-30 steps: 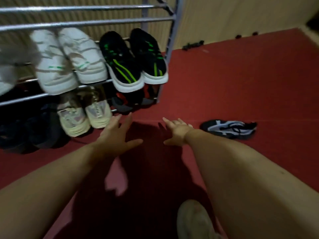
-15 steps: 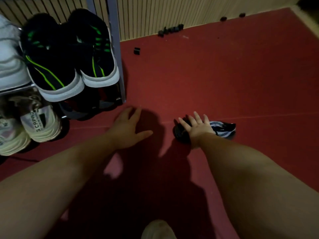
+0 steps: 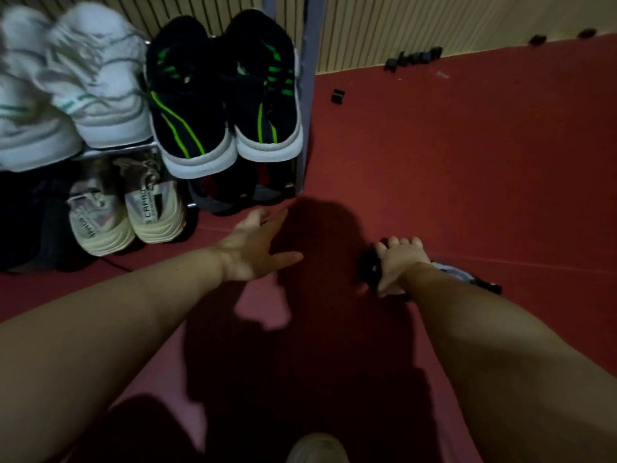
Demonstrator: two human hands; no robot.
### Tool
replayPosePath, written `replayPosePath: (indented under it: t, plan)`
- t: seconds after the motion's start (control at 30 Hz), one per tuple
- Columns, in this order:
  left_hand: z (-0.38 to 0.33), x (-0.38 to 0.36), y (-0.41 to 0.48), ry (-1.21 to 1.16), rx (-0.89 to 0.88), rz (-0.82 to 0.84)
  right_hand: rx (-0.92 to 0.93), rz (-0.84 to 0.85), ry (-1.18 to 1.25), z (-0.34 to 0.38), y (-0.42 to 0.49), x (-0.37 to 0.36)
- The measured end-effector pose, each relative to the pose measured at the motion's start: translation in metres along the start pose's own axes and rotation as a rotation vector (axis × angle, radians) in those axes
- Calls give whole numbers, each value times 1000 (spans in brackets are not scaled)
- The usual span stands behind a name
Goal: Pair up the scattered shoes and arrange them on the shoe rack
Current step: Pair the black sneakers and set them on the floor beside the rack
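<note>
The loose shoe [image 3: 369, 270] lies on the red floor [image 3: 467, 162], to the right of the rack and well apart from it. Its long axis runs across my view, from a dark rounded end on the left to a slim dark end on the right, dipping slightly that way. My right hand [image 3: 399, 265] is on top of it. Its fingers [image 3: 394, 243] are curled over the far edge and the thumb is tucked on the near side, so I judge it has a grip near the dark end. Most of the upper is hidden behind my forearm, and what shows looks like soft mesh, pale-patterned on black. My left hand [image 3: 253, 248] holds nothing, its fingers spread and thumb out, low over the floor just in front of the shoe rack [image 3: 309, 95]. It is nearer the shelves, while the right is the one on the shoe. The floor looks matte and felt-like. The rack is smooth grey metal tube. A black-and-green pair [image 3: 227, 105] sits beside a white pair [image 3: 76, 95] on the upper rail, heels toward me. Below are a beige pair [image 3: 130, 218] and some dark shoes with red [image 3: 240, 188]. I cannot pick out the loose shoe's mate.
</note>
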State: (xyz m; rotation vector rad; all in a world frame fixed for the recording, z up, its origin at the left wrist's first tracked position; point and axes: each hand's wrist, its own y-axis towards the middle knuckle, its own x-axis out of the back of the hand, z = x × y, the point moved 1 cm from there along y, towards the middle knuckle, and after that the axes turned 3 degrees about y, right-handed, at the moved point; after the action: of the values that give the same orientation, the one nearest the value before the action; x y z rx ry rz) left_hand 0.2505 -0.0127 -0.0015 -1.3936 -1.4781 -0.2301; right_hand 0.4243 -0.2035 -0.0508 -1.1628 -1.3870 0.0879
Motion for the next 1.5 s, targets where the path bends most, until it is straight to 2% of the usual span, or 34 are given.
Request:
replayPosePath:
  t: [0.07, 0.17, 0.3, 0.43, 0.63, 0.73, 0.83, 0.97, 1.17, 1.3, 1.37, 1.5]
  plan:
    - [16, 1, -11, 15, 24, 38, 56, -15, 59, 28, 0, 18]
    - [50, -1, -37, 15, 82, 119, 120, 39, 271, 77, 0, 54]
    - [110, 2, -86, -159, 258, 223, 266, 46, 504, 156, -12, 88]
    - [166, 6, -139, -352, 359, 183, 462, 90, 751, 254, -32, 104]
    - [230, -5, -213, -738, 382, 296, 663, 288, 1197, 367, -83, 132]
    - [255, 3, -242, -905, 310, 312, 691, 298, 1205, 410, -106, 151]
    - [286, 9, -264, -1126, 226, 192, 736, 192, 1101, 450, -125, 165]
    - [314, 32, -302, -1452, 109, 20, 785, 127, 1126, 501, -154, 195]
    - [374, 70, -367, -1537, 5, -348, 919, 147, 1124, 574, -202, 237]
    - [428, 89, -415, -1692, -73, -659, 902, 238, 1033, 607, -215, 240]
    - [447, 103, -442, -1761, -171, -754, 911, 255, 911, 624, -219, 239]
    - [472, 135, -478, -1778, -281, -828, 1101, 348, 818, 676, -237, 242]
